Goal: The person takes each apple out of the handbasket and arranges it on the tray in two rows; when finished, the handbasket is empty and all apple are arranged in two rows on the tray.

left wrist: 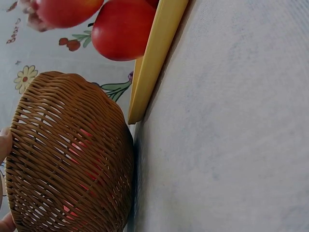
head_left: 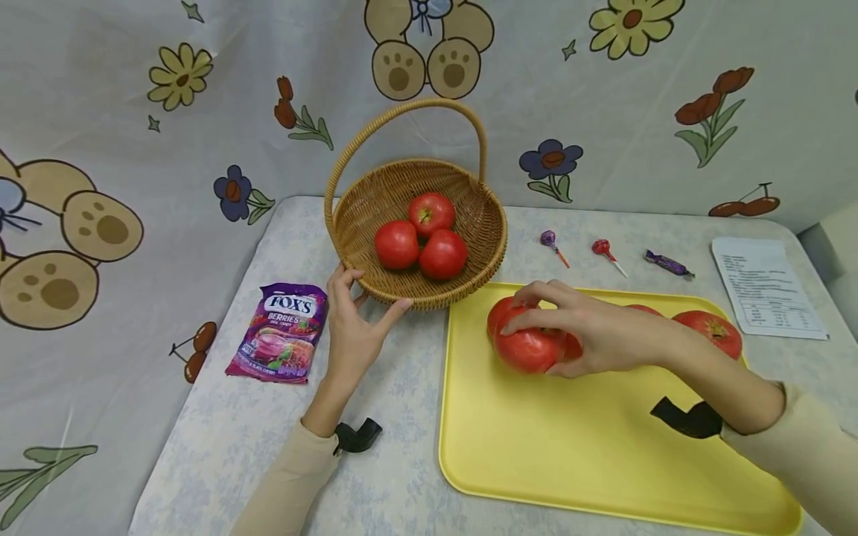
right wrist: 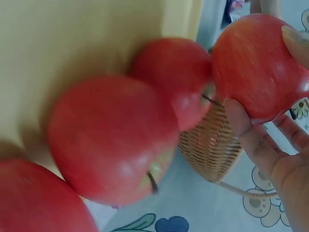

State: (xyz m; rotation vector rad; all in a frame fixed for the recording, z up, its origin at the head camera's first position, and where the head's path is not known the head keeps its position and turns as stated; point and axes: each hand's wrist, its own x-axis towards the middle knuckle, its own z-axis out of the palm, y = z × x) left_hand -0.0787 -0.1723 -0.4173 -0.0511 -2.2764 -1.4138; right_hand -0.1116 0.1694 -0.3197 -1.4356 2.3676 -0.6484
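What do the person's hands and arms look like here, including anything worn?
The left hand and right hand wear no gloves. The long sleeves are plain beige, and a curved black piece sits beside each sleeve's end.

Soft light, blurry right-wrist view

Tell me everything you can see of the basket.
The basket is tan-brown, a round, deep bowl that looks like woven wicker, with small gaps in its side and one tall arched handle. It stands on the table, opening up, by the far-left corner of the yellow tray; whether they touch is unclear. Three red apples lie clustered inside. The left hand holds its near-left rim. Its underside is hidden.
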